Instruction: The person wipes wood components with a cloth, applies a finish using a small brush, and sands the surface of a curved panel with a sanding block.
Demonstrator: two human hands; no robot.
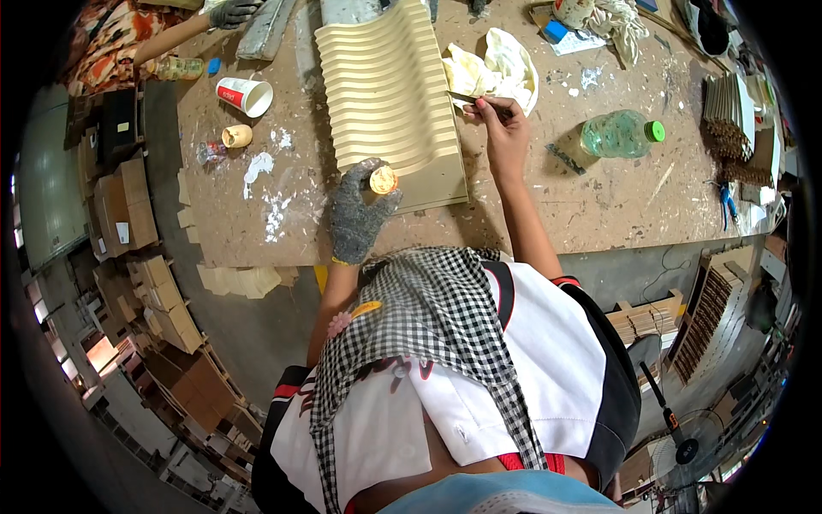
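Note:
A cream-coloured panel [385, 94] with rows of wavy ridges lies lengthwise on the worktable. My left hand [360, 216], in a grey knit glove, is closed round a small round pot [384, 180] with a pale orange-yellow top, held over the panel's near end. By the panel's right edge, my bare right hand [507, 137] pinches a thin, dark, flat tool [462, 98]; its tip points left at the panel, and whether it touches cannot be told. A crumpled cream cloth [497, 70] lies just beyond the right hand.
A green-capped bottle [616, 134] stands right on the worktable [591, 218]. At left are a tipped paper cup [246, 96] and a small tan pot [237, 136]. Another person's gloved hand [233, 13] rests at the far left. Stacked strips [728, 116] sit far right.

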